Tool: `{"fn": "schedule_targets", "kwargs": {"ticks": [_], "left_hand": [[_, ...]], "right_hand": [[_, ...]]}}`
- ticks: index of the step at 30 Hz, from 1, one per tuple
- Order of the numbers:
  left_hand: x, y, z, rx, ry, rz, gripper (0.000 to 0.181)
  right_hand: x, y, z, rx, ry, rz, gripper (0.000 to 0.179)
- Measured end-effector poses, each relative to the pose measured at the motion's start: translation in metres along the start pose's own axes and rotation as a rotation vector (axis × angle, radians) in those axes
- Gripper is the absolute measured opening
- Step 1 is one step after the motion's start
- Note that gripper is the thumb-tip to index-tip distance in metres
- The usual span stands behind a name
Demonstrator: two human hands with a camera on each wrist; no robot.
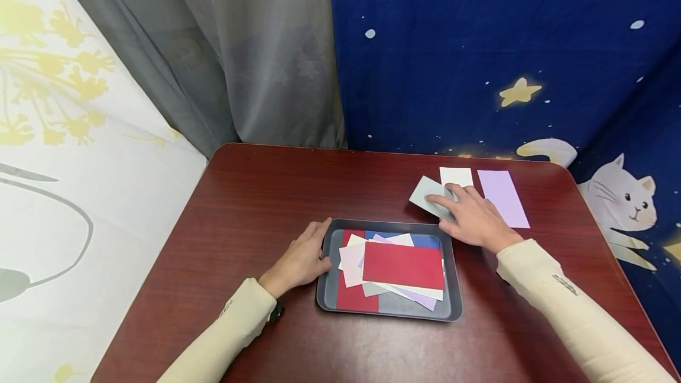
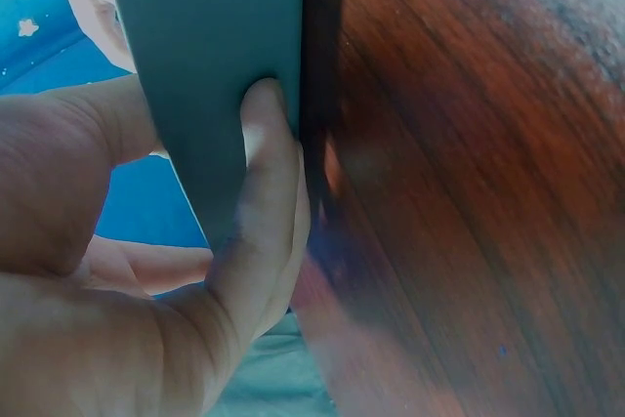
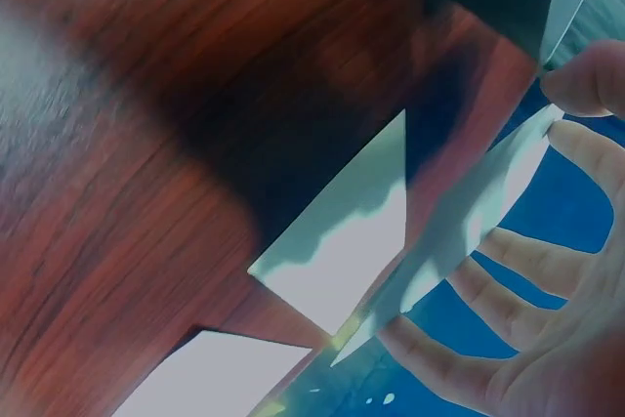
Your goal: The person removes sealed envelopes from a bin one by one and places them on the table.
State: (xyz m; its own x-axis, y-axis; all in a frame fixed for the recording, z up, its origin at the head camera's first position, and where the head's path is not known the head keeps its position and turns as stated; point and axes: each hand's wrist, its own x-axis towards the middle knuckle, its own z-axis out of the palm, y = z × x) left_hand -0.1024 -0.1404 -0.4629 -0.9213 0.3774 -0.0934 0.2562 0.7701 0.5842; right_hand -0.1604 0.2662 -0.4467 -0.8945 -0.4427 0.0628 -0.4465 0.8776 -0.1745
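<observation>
My left hand point(image 1: 302, 256) grips the left side of a dark grey tray point(image 1: 393, 315); in the left wrist view its fingers bend against the tray's wall point(image 2: 210, 36). Above the tray's far right corner, my right hand point(image 1: 473, 217) holds a pale grey card point(image 1: 424, 191). The right wrist view shows this card point(image 3: 483, 187) tilted up off the table, with thumb and forefinger at its near edge. Inside the tray lies a loose pile of paper cards, a red card point(image 1: 403, 265) on top, with pink, white, lavender and grey ones partly covered beneath.
Beyond my right hand, a white card point(image 1: 456, 175) and a lavender card point(image 1: 502, 197) lie flat on the reddish-brown table point(image 1: 255, 194). A grey curtain point(image 1: 276, 52) and a blue star-patterned curtain point(image 1: 425, 75) hang behind the table's far edge.
</observation>
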Motion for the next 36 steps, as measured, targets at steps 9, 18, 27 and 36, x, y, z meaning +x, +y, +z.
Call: {"fn": "schedule_targets", "kwargs": {"ticks": [9,18,27,36], "left_hand": [[0.0,0.0,-0.001,-0.002,0.0,-0.007,0.089],[0.0,-0.001,0.0,-0.002,-0.004,-0.004,0.088],[0.001,-0.001,0.001,-0.002,-0.007,-0.005,0.088],[0.0,-0.002,0.002,-0.003,-0.001,-0.007,0.088]], "right_hand": [[-0.002,0.018,0.0,0.008,-0.034,0.056,0.057],[-0.003,0.035,0.0,0.005,-0.094,0.136,0.061],[-0.008,0.055,0.0,-0.014,-0.094,0.178,0.061],[-0.011,0.07,0.0,-0.032,-0.098,0.203,0.059]]}}
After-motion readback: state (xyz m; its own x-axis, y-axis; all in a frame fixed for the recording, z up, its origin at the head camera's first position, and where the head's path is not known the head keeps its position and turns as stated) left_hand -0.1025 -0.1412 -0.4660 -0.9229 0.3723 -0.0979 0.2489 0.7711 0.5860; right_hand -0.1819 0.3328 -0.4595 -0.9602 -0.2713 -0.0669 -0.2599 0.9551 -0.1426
